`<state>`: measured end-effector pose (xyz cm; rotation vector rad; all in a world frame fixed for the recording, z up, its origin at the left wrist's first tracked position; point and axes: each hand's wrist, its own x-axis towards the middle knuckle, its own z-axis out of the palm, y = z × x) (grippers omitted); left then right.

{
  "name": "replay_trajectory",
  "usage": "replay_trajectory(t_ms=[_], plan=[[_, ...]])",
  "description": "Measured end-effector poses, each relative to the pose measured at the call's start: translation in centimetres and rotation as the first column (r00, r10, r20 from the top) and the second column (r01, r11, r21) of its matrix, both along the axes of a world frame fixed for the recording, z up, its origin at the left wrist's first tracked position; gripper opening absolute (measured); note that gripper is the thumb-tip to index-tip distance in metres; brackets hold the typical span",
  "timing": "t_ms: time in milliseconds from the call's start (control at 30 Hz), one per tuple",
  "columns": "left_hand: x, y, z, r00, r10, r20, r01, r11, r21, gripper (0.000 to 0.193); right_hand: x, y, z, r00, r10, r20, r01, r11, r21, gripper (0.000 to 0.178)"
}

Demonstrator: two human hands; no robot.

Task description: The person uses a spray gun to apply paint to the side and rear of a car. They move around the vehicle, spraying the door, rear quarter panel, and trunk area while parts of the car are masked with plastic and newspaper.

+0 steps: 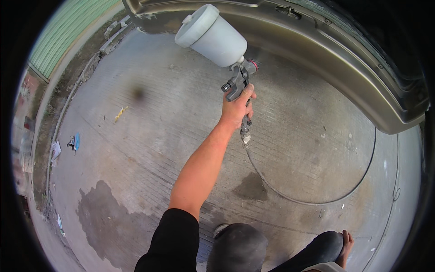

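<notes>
My left hand (236, 108) is closed round the handle of a grey metal spray gun (239, 80), held out ahead with the arm stretched. A large white paint cup (215, 38) sits tilted on top of the gun. The gun's nozzle, with a red ring, faces right, near a bronze-brown car body panel (326, 59). From the foot of the handle, a thin dark air hose (290, 198) loops away to the right. My right hand (347, 247) rests beside my right knee at the lower right. Its fingers show only in part, and no tool is visible there.
Grey grooved concrete floor (158, 122) spreads below, with a large dark stain (106, 217) at lower left. Scraps of litter (74, 141) lie toward the left kerb (59, 122). Another thin line (395, 195) runs along the floor at far right. Green corrugated sheeting (68, 31) stands at upper left.
</notes>
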<state>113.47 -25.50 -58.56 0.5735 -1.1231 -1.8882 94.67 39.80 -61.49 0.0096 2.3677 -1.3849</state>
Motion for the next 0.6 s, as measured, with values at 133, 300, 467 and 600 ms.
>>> replay_trajectory(t_ms=[133,300,467,600], plan=[[2.5,-5.5,-2.1,0.991,0.129,-0.048,-0.125,0.990,0.066,0.024,-0.1,-0.4,0.2,0.999,0.033,-0.018,-0.031,0.995,0.100,0.031],[6.7,-11.0,-2.7,0.931,0.356,-0.077,-0.347,0.932,0.103,0.019,0.1,-1.3,0.8,0.992,0.096,-0.078,-0.079,0.978,0.193,0.029],[5.1,-9.1,-4.2,0.907,0.361,-0.216,-0.305,0.918,0.252,0.019,0.6,-1.7,1.5,0.999,0.030,-0.035,-0.023,0.983,0.185,0.031],[-3.2,-0.1,-5.6,0.949,0.066,-0.307,0.008,0.972,0.235,0.021,1.1,-2.0,1.9,0.995,0.047,-0.084,-0.029,0.980,0.198,0.035]])
